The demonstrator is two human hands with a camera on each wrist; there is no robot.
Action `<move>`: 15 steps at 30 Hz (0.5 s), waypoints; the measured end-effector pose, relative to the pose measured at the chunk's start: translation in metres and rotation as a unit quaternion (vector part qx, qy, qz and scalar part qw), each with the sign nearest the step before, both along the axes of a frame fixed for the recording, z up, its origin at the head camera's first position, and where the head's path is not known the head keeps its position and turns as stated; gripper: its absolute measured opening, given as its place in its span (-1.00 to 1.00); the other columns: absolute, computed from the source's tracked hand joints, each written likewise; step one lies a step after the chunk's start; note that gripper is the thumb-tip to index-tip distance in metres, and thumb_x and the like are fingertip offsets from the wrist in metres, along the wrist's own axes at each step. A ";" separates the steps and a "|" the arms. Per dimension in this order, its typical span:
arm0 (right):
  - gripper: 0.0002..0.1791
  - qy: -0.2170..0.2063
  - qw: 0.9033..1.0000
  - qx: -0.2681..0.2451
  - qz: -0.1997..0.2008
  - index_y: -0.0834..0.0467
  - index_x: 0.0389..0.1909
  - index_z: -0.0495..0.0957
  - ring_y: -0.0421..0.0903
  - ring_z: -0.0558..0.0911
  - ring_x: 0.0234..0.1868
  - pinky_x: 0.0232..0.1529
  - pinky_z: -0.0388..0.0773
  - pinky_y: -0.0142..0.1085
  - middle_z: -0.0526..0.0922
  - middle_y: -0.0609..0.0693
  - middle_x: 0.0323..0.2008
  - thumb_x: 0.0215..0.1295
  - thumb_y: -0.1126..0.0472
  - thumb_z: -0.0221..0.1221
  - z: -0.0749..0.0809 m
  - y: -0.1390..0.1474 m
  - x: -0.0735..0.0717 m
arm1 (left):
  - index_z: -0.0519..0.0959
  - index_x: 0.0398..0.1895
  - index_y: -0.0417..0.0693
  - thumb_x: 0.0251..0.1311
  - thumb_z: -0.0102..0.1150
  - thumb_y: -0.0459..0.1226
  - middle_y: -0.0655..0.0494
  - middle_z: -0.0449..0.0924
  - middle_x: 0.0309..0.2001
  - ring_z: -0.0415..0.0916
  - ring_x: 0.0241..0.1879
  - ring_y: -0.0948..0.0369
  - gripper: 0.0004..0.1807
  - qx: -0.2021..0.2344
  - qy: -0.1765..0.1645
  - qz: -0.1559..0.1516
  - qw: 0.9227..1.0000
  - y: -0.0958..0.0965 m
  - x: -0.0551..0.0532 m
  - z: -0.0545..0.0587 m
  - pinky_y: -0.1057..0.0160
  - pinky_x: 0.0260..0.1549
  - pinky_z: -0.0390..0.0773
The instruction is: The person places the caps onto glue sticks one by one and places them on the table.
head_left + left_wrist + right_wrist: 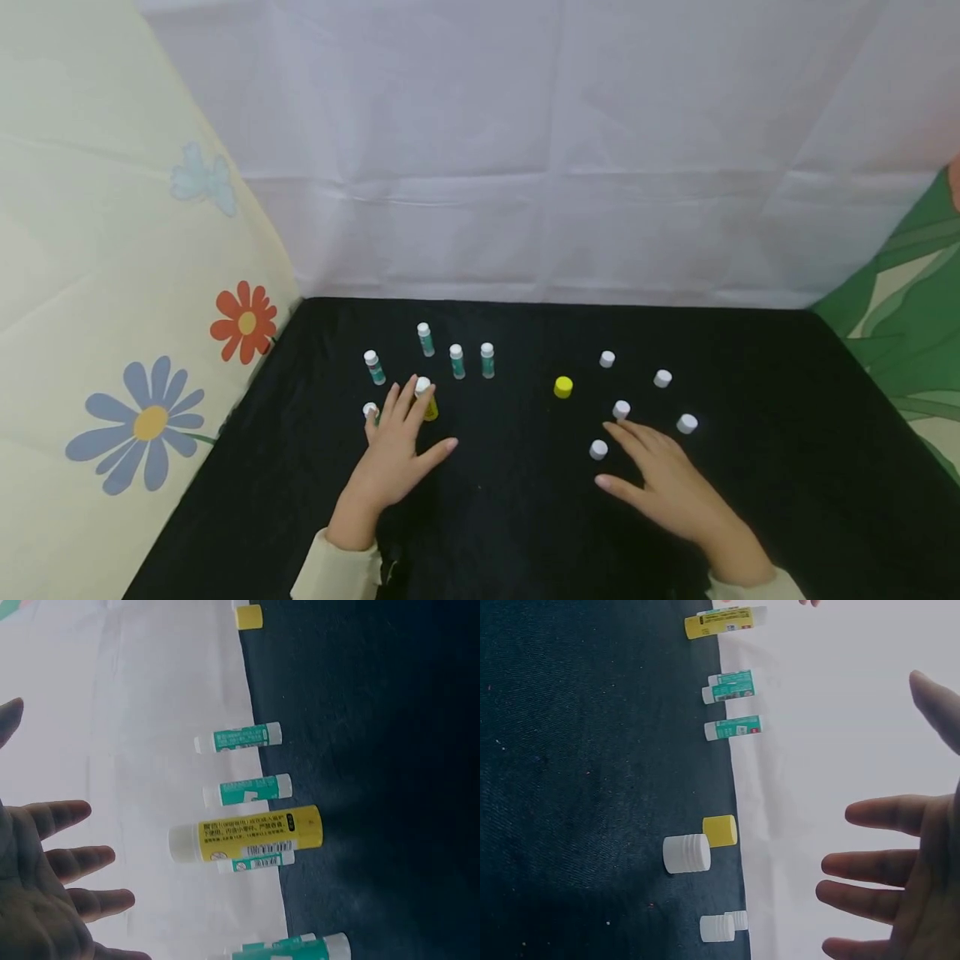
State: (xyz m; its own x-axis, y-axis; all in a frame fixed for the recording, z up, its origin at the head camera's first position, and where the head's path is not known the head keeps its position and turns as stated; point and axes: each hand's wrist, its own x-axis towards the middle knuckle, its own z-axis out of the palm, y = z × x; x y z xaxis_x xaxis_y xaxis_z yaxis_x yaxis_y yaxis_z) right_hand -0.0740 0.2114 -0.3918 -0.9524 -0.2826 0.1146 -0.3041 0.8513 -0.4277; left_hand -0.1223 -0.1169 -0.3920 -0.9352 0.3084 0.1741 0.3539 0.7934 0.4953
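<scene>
My left hand (pixel 392 457) hovers with fingers spread near a yellow glue stick (pixel 431 408), which stands upright without a cap, its white top bare. The left wrist view shows a gap between those fingers and the yellow glue stick (pixel 259 834). Around it stand several green glue sticks (pixel 487 361), also white-topped; the left hand partly covers one green glue stick (pixel 370 409). Over on the right, my right hand (pixel 667 483) hangs with fingers extended above the black table, holding nothing. Nearest to it are a white cap (pixel 598 450) and another white cap (pixel 621 409).
A yellow cap (pixel 563 387) sits between the glue sticks and the white caps. More white caps stand farther right, such as one white cap (pixel 687 423). Black cloth covers the table (pixel 517 500). A white curtain (pixel 555 167) hangs behind, with a flowered cloth (pixel 112 292) at left.
</scene>
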 end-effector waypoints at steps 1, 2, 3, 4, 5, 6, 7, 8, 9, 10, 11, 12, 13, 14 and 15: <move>-0.30 -0.004 1.000 0.000 -0.001 0.23 0.11 0.29 0.23 0.22 0.06 -0.03 0.06 0.13 0.29 0.26 0.08 0.05 -0.17 0.08 0.000 0.000 0.000 | 0.08 0.28 0.07 0.01 -0.05 0.19 0.01 -0.17 0.32 -0.27 0.26 -0.06 -0.22 0.002 0.001 0.002 1.000 -0.001 0.000 0.000 -0.30 -0.02 -0.25; -0.30 -0.006 1.000 0.000 0.000 0.23 0.10 0.30 0.23 0.23 0.06 -0.03 0.06 0.14 0.29 0.26 0.08 0.05 -0.17 0.08 -0.001 0.000 0.000 | 0.07 0.28 0.07 0.02 -0.05 0.18 0.00 -0.16 0.31 -0.27 0.26 -0.07 -0.22 0.006 0.002 0.003 1.000 -0.002 0.000 -0.001 -0.29 -0.02 -0.27; -0.30 -0.007 1.000 0.001 0.001 0.23 0.10 0.30 0.23 0.23 0.06 -0.03 0.06 0.14 0.30 0.25 0.07 0.05 -0.17 0.08 -0.001 0.000 -0.001 | 0.08 0.28 0.06 0.02 -0.05 0.17 -0.01 -0.15 0.31 -0.27 0.25 -0.07 -0.22 0.010 0.002 0.004 1.000 -0.003 -0.001 -0.001 -0.29 -0.02 -0.28; -0.31 -0.008 1.000 0.001 0.001 0.23 0.10 0.31 0.23 0.23 0.06 -0.03 0.06 0.14 0.30 0.25 0.07 0.05 -0.17 0.08 -0.002 0.000 -0.001 | 0.07 0.28 0.06 0.02 -0.04 0.17 -0.02 -0.15 0.31 -0.28 0.25 -0.07 -0.23 0.012 0.001 0.005 1.000 -0.004 -0.001 -0.001 -0.29 -0.02 -0.28; -0.31 -0.009 1.000 0.001 0.002 0.24 0.09 0.31 0.24 0.23 0.06 -0.03 0.06 0.14 0.30 0.25 0.06 0.05 -0.17 0.08 -0.002 0.000 -0.001 | 0.07 0.28 0.06 0.02 -0.04 0.16 -0.04 -0.14 0.31 -0.28 0.25 -0.08 -0.23 0.013 0.001 0.006 1.000 -0.005 -0.001 -0.002 -0.29 -0.02 -0.29; -0.31 -0.010 1.000 0.001 0.003 0.24 0.09 0.32 0.23 0.24 0.06 -0.03 0.07 0.14 0.31 0.25 0.06 0.06 -0.17 0.08 -0.003 0.000 -0.002 | 0.07 0.28 0.06 0.02 -0.04 0.16 -0.05 -0.14 0.31 -0.29 0.25 -0.08 -0.23 0.016 -0.002 0.007 1.000 -0.006 -0.001 -0.002 -0.28 -0.02 -0.30; -0.32 -0.010 1.000 0.001 0.004 0.24 0.09 0.32 0.23 0.24 0.06 -0.03 0.07 0.14 0.31 0.25 0.06 0.06 -0.16 0.08 -0.003 0.000 -0.002 | 0.07 0.28 0.05 0.03 -0.03 0.15 -0.06 -0.14 0.31 -0.29 0.25 -0.09 -0.23 0.019 -0.003 0.009 1.000 -0.006 -0.002 -0.003 -0.29 -0.02 -0.30; -0.32 -0.011 1.000 0.000 0.005 0.24 0.09 0.32 0.23 0.24 0.06 -0.03 0.07 0.14 0.31 0.25 0.06 0.06 -0.16 0.08 -0.004 0.000 -0.003 | 0.07 0.28 0.04 0.03 -0.03 0.15 -0.05 -0.16 0.31 -0.30 0.25 -0.08 -0.23 0.021 -0.007 0.011 1.000 -0.007 -0.002 -0.003 -0.28 -0.02 -0.31; -0.32 -0.013 1.000 0.000 0.006 0.24 0.09 0.32 0.23 0.24 0.06 -0.04 0.07 0.14 0.31 0.25 0.06 0.06 -0.16 0.08 -0.004 0.000 -0.003 | 0.06 0.28 0.04 0.03 -0.04 0.15 -0.05 -0.16 0.31 -0.31 0.25 -0.08 -0.22 0.020 -0.010 0.013 1.000 -0.007 -0.002 -0.004 -0.28 -0.02 -0.31; -0.33 -0.011 1.000 0.001 0.008 0.24 0.08 0.32 0.23 0.25 0.05 -0.04 0.08 0.14 0.32 0.25 0.05 0.06 -0.15 0.08 -0.005 0.000 -0.004 | 0.05 0.29 0.04 0.03 -0.05 0.16 -0.05 -0.17 0.31 -0.31 0.25 -0.08 -0.21 0.018 -0.011 0.016 1.000 -0.008 -0.003 -0.004 -0.28 -0.02 -0.31; -0.33 -0.009 1.000 0.000 0.009 0.24 0.08 0.33 0.23 0.25 0.05 -0.04 0.08 0.14 0.32 0.25 0.05 0.06 -0.15 0.08 -0.005 0.000 -0.004 | 0.04 0.29 0.03 0.03 -0.04 0.16 -0.05 -0.18 0.31 -0.31 0.25 -0.08 -0.21 0.018 -0.013 0.019 1.000 -0.008 -0.003 -0.005 -0.28 -0.02 -0.31; -0.34 -0.006 1.000 0.000 0.011 0.24 0.08 0.33 0.23 0.26 0.05 -0.04 0.09 0.14 0.32 0.24 0.05 0.06 -0.14 0.09 -0.006 0.000 -0.004 | 0.03 0.29 0.04 0.02 -0.04 0.16 -0.04 -0.18 0.31 -0.31 0.25 -0.08 -0.20 0.017 -0.015 0.022 1.000 -0.009 -0.003 -0.005 -0.28 -0.02 -0.31; -0.34 -0.003 1.000 0.001 0.012 0.24 0.08 0.33 0.23 0.27 0.04 -0.05 0.10 0.14 0.33 0.24 0.05 0.06 -0.14 0.09 -0.006 0.000 -0.004 | 0.02 0.30 0.04 0.02 -0.05 0.17 -0.04 -0.19 0.32 -0.32 0.25 -0.08 -0.19 0.015 -0.016 0.024 0.999 -0.010 -0.004 -0.005 -0.28 -0.01 -0.32; -0.34 -0.004 1.000 0.001 0.013 0.24 0.08 0.33 0.23 0.27 0.04 -0.05 0.10 0.14 0.33 0.24 0.04 0.06 -0.13 0.09 -0.007 0.000 -0.005 | 0.02 0.30 0.04 0.02 -0.06 0.18 -0.03 -0.20 0.32 -0.32 0.26 -0.07 -0.19 0.014 -0.018 0.027 0.999 -0.010 -0.004 -0.005 -0.27 0.00 -0.32; -0.35 -0.001 1.000 0.001 0.013 0.24 0.07 0.33 0.23 0.27 0.04 -0.05 0.11 0.14 0.33 0.24 0.04 0.06 -0.13 0.09 -0.007 0.000 -0.005 | 0.01 0.30 0.04 0.02 -0.07 0.19 -0.04 -0.19 0.32 -0.32 0.26 -0.06 -0.19 0.013 -0.018 0.030 0.999 -0.011 -0.004 -0.006 -0.27 0.00 -0.31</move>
